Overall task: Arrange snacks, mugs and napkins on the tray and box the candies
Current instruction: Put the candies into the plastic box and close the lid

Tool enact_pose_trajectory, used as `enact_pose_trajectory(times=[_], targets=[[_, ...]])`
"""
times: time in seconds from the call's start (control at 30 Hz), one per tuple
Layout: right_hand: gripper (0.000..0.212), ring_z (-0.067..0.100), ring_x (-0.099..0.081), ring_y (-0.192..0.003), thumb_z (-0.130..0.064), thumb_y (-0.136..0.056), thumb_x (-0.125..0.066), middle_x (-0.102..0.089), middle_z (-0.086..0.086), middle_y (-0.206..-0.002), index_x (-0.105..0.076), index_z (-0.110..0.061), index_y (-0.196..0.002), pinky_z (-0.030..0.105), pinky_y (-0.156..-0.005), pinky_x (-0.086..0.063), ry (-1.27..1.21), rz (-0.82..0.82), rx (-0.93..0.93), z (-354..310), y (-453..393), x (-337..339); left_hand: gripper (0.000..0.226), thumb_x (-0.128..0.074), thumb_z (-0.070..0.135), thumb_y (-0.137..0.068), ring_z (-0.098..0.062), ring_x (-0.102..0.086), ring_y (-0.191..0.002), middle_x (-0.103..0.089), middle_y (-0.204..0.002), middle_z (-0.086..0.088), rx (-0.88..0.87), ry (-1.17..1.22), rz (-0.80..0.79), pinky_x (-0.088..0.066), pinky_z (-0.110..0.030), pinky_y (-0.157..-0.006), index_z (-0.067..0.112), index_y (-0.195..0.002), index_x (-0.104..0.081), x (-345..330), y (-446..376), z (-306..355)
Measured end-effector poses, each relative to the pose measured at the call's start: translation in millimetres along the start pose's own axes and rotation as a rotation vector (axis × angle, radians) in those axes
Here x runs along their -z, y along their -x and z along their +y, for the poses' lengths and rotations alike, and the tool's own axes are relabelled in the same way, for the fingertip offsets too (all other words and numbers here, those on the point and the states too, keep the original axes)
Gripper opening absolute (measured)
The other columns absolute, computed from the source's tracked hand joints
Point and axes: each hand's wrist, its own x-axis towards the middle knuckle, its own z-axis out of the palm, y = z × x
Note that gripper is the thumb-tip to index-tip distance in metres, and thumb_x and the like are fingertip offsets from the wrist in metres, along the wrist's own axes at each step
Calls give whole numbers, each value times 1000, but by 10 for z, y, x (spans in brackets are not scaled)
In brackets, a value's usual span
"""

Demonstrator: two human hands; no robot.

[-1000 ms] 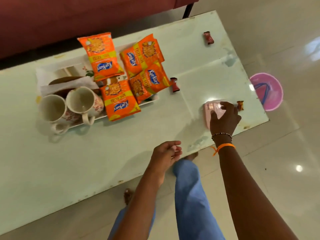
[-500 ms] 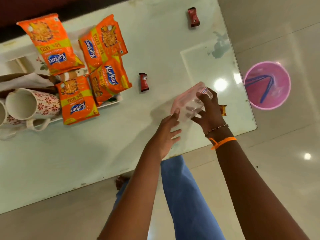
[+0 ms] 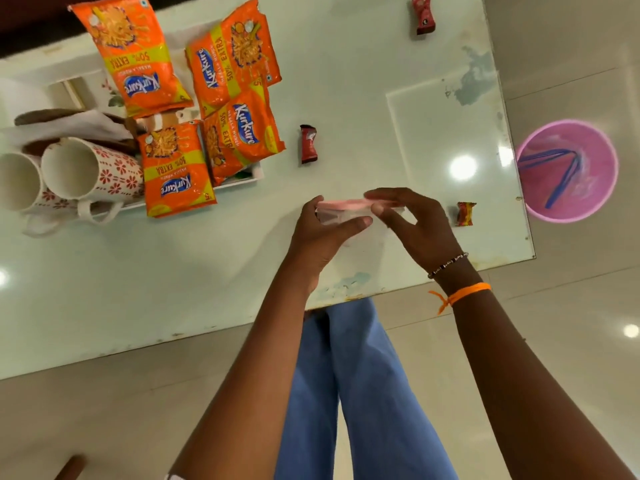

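Observation:
A small clear plastic box with a pink lid [image 3: 343, 210] is held above the glass table [image 3: 173, 278] between my left hand [image 3: 323, 233] and my right hand [image 3: 412, 226]. A red candy [image 3: 307, 143] lies just beyond the hands, another red candy [image 3: 423, 13] at the far edge, and an orange-red candy [image 3: 465, 213] to the right of my right hand. The white tray [image 3: 242, 180] at the left carries several orange snack packets [image 3: 176, 168], two flowered mugs [image 3: 90, 171] lying on their sides, and a white napkin [image 3: 69, 128].
A pink bucket [image 3: 568, 169] with a blue handle stands on the tiled floor to the right of the table. The table's near edge runs just under my wrists, with my blue trouser legs [image 3: 356, 393] below it.
My right hand lifted the box off the table's right part and brought it toward the middle. My left hand rose from the table edge and took hold of the box's other side.

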Motion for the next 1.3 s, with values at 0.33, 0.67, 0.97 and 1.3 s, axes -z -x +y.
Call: enact_pose_trajectory(times=[0.33, 0.67, 0.97, 1.3], targets=[[27, 17, -41, -62, -16, -92, -53, -49, 7, -61, -61, -5, -69, 15, -51, -28, 163, 59, -1, 112, 5, -423, 87, -82, 29, -63, -16, -50, -119, -52, -132, 2, -2, -221, -84, -44, -31, -98, 24, -137, -37, 421, 298, -398], [37, 35, -48, -114, -8, -84, -50, -55, 13, -122, -52, -15, -120, 42, -89, -44, 543, 279, -190, 97, -490, -597, 96, -80, 17, -66, -10, -46, -113, -49, -119, 11, -165, -63, 213, -44, -31, -96, 30, -141, -22, 740, 480, -707], [62, 37, -35, -124, -15, -89, -52, -36, 14, -140, -24, -18, -144, 47, -96, -44, 838, -113, 76, -186, -984, -1024, 84, -85, 32, -57, -18, -45, -123, -51, -129, 9, -340, -255, 302, -42, -36, -98, 31, -127, -39, 890, 423, -576], [12, 23, -59, -72, 0, -75, -59, -67, 16, -84, -69, -4, -81, 28, -70, -46, 283, 309, 119, -312, -351, -521, 77, -82, 14, -62, -13, -44, -124, -48, -133, 4, -424, -313, 256, -47, -38, -98, 21, -126, -40, 586, 342, -398]])
